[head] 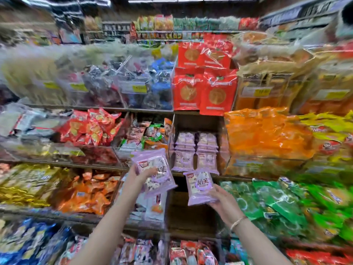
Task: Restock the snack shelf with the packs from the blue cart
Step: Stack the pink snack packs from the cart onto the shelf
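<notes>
Lilac film looks light, slippery, crushable: left hand [147,172] clasps the upper pack [152,162] mid-face, right hand [222,199] grips the lower pack [199,185] by its bottom corner; sealed edges seem the safest hold.

A shop's snack aisle; tiered shelves [147,109] crammed with bright packaged snacks [263,134]; yellow price tags [261,91] clipped along the shelf fronts; more stocked racks behind.

We note red packs [205,92] stacked upper centre. Left of them, clear bins [133,81] of dark and blue wrapped sweets, yellow price labels [140,89] on fronts. Orange bags [267,134] at right, green bags [277,203] beneath. Gold packs [24,184] and blue packs [24,241] lower left, too blurred for us to read.
</notes>
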